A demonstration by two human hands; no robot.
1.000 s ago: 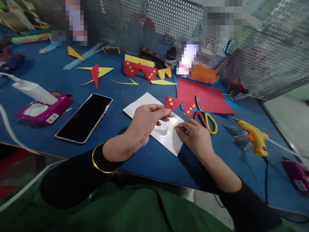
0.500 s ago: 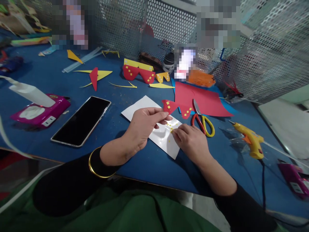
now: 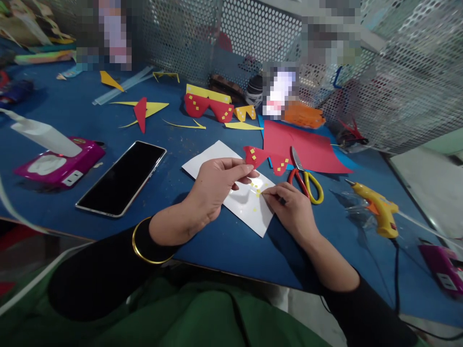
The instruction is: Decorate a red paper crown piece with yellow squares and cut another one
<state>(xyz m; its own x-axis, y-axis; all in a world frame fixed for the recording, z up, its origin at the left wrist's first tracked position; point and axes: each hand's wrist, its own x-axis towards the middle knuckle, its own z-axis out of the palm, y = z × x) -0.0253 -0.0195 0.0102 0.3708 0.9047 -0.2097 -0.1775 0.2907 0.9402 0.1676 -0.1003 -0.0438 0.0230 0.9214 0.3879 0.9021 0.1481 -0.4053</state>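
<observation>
My left hand [image 3: 219, 185] is closed in a pinch on the near edge of a red paper glasses-shaped cutout [image 3: 257, 158], held above a white sheet [image 3: 208, 156]. Small yellow squares dot both lobes of the cutout. More little yellow paper squares [image 3: 258, 192] lie loose on the sheet. Beside them, my right hand [image 3: 292, 205] has its thumb and forefinger pressed together at the sheet's right part; a thin tip seems to stick out, too small to name. Scissors [image 3: 303, 176] with red and yellow handles lie just beyond my right hand.
A black-screened phone [image 3: 123, 180] and a purple power strip [image 3: 90, 154] are on the left. Red paper [image 3: 296, 140] lies behind the scissors. A yellow glue gun [image 3: 378, 207] with a cord is at the right. Finished-looking red paper glasses [image 3: 208, 108] stand near the mesh partition [image 3: 253, 36].
My right hand has drawn slightly right and its fingertips show more clearly beside the yellow squares. My left hand keeps its hold on the red cutout. The view has shifted a little.
</observation>
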